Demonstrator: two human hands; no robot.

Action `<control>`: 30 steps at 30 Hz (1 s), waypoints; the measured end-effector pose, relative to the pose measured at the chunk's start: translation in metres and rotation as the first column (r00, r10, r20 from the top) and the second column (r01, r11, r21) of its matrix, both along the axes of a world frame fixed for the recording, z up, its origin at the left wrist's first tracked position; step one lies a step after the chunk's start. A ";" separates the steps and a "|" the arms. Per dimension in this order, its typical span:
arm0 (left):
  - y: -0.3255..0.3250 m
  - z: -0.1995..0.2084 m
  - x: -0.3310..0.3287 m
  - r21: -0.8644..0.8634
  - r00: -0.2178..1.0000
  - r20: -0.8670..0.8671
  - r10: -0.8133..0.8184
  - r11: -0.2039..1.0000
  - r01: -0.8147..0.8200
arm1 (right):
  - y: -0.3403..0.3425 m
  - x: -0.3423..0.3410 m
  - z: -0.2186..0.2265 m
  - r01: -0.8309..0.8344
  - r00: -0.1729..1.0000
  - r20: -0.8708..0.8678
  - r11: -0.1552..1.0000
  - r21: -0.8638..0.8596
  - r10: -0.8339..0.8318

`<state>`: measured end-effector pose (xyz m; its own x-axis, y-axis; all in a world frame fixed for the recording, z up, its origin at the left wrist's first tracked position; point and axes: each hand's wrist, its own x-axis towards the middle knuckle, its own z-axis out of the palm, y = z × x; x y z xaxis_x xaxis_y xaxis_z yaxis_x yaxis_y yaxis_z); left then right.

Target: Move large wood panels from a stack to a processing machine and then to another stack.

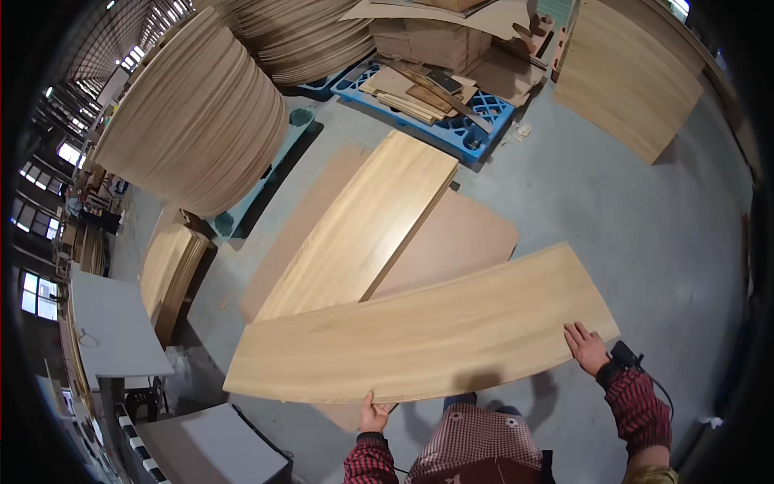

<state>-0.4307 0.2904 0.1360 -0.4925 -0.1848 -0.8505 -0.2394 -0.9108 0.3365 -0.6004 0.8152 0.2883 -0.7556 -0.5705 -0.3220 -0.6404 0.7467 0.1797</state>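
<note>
A long, pale wooden board (419, 343) lies across in front of me, its right end tilted toward the far side. My left hand (373, 413) grips its near edge left of the middle, thumb on top and the other fingers mostly hidden beneath. At the right end, my right hand (588, 348) holds the board with its fingers over the top face; the thumb is hidden. Beyond it lies a stack of similar pale boards (375, 218), its near end covered by the held board. Brown cardboard sheets (459, 238) are spread under that stack.
Tall piles of round-edged wooden sheets (193, 121) stand on pallets at the far left. A blue pallet (476, 141) bears scrap wood and cardboard. Large panels (633, 81) lean at the far right. To my left are a smaller board stack (173, 270) and grey-topped tables (121, 323).
</note>
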 end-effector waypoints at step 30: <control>0.203 -0.009 -0.125 -0.133 0.872 0.487 0.056 0.991 0.010 | -0.227 -0.539 -0.162 -0.375 0.914 0.047 0.886 -0.273 0.402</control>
